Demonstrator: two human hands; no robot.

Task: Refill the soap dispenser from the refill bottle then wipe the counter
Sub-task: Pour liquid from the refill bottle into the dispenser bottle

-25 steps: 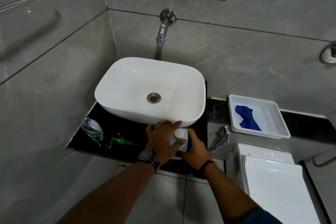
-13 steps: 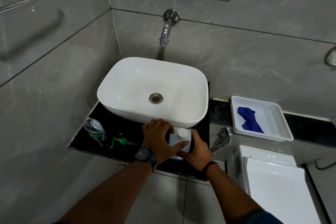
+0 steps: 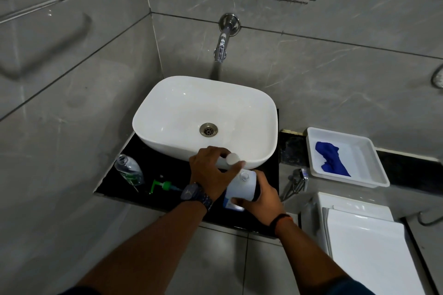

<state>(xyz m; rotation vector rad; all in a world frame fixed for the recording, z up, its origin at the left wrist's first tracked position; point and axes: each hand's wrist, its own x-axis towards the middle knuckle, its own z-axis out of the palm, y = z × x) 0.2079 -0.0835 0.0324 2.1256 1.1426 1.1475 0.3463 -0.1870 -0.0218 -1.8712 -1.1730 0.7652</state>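
Cap (image 3: 233, 158) now off refill bottle (image 3: 242, 188), neck open; earlier capped. Right hand (image 3: 262, 196) wraps bottle, upright on black counter (image 3: 163, 165) before basin (image 3: 167, 103). Left hand (image 3: 211, 172) just above, fingertips pinching cap. Soap dispenser (image 3: 128, 170) left, pump (image 3: 165, 185) lying beside.

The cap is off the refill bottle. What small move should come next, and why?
Probably set the cap down on the counter: the left hand pinches it, the right hand grips the open refill bottle, and the soap dispenser stands open at the left, its pump lying beside it.
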